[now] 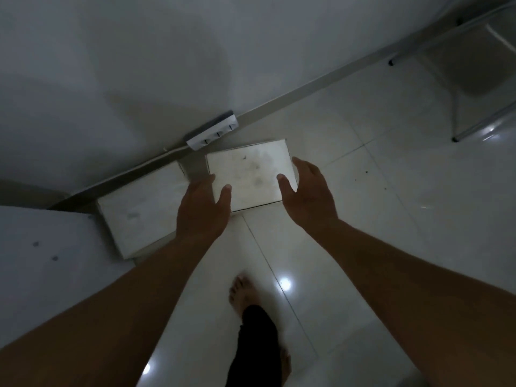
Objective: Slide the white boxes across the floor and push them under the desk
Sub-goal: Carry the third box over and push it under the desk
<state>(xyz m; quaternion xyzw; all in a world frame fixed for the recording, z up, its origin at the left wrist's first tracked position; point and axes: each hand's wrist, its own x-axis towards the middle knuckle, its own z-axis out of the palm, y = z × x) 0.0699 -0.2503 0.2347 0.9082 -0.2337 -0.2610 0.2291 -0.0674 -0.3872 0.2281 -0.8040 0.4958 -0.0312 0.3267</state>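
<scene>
Both hands spread wide over a white box (248,174) on the tiled floor (363,219): left grip (202,209) at its near-left corner, right grip (308,191) at its right edge, neither closed on it. 2nd white box (139,216) lies just left of left grip, by the surface (42,261) edge. Power strip (213,134) w/ wall beyond the box.

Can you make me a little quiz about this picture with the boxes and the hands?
1. How many white boxes lie on the floor?
2. True or false: the power strip sits by the wall.
3. Which box are both hands reaching for: A the left box, B the right box?

Key: 1. Two. 2. True. 3. B: the left hand and right hand are open at its sides.
</scene>
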